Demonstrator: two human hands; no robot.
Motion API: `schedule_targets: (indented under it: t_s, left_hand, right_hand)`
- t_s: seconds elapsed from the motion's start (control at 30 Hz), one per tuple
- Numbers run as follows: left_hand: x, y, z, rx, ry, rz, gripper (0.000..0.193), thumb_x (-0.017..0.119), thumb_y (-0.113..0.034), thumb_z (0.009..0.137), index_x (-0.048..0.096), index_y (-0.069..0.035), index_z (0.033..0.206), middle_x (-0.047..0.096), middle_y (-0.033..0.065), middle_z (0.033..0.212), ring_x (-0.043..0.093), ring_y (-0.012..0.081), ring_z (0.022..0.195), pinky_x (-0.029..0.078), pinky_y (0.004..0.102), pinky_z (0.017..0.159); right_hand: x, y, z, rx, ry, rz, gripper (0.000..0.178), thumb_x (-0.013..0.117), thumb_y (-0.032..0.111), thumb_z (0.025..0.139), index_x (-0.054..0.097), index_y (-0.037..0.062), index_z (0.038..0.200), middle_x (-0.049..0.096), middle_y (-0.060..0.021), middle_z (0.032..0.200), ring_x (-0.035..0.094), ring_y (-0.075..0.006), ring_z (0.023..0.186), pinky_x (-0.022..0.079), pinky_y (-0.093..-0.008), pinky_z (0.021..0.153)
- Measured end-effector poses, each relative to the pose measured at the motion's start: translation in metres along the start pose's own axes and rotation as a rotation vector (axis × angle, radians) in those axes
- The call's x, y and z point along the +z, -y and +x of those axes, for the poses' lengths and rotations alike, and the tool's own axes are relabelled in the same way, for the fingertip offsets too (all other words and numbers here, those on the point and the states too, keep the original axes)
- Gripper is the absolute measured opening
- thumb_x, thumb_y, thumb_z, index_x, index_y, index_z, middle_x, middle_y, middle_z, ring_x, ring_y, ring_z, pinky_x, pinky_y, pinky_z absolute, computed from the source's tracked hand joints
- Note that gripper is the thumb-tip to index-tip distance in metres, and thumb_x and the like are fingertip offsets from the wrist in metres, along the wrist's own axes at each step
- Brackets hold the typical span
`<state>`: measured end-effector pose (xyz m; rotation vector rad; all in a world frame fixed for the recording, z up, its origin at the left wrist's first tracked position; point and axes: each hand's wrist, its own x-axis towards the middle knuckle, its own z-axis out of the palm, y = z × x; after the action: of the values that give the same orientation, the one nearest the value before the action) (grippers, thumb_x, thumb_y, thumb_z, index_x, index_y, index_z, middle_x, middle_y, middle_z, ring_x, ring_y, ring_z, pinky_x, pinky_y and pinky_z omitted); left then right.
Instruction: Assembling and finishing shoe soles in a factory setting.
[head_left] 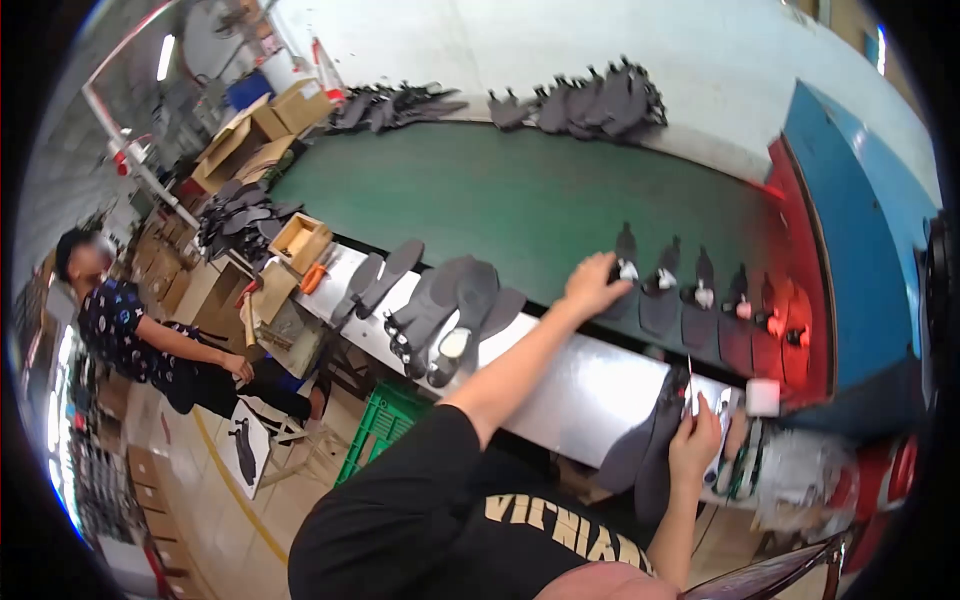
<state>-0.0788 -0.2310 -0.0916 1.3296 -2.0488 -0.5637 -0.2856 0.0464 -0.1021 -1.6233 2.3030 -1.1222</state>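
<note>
My left hand [597, 287] reaches over the green conveyor belt [450, 190], its fingers bent together at the strap of the nearest dark grey sandal [627, 245]. To the right of it, several similar sandals [659, 312] lie in a row on the belt, with pale pieces at their straps. The ones farthest right glow red. My right hand [697, 438] is closed around a thin upright tool [689, 378]; its kind is unclear. Beside that hand, dark sandals or soles [655, 450] hang over the edge of the metal ledge [575, 395].
A blue machine housing [850, 240] with a red-lit opening stands right. Sandals are heaped on the ledge [455, 300] and along the belt's far edge [600, 100]. A wooden box [300, 242], a green crate [380, 425] and another person [150, 330] are left.
</note>
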Motion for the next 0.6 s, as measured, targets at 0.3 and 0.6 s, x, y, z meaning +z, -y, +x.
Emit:
schedule_targets:
  t_s: [0.3, 0.6]
  left_hand:
    - [0.045, 0.003, -0.018, 0.029, -0.256, 0.002, 0.029, 0.080, -0.024, 0.073, 0.072, -0.008, 0.095, 0.057, 0.0184, 0.113, 0.056, 0.0376, 0.110, 0.046, 0.0449, 0.094]
    - [-0.008, 0.026, -0.062, -0.203, -0.467, -0.887, 0.034, 0.076, -0.003, 0.074, 0.074, -0.003, 0.108, 0.059, 0.0085, 0.116, 0.063, 0.0165, 0.098, 0.051, 0.0285, 0.087]
  right_hand:
    - [0.000, -0.002, 0.003, -0.086, 0.053, 0.011, 0.042, 0.056, 0.001, 0.086, 0.058, 0.0023, 0.128, 0.056, -0.0161, 0.093, 0.054, -0.0334, 0.086, 0.043, -0.0427, 0.079]
    - [-0.035, 0.037, -0.001, -0.151, -0.144, 0.078, 0.044, 0.054, 0.002, 0.092, 0.057, 0.0077, 0.135, 0.053, -0.0148, 0.128, 0.054, -0.0278, 0.110, 0.046, -0.0310, 0.077]
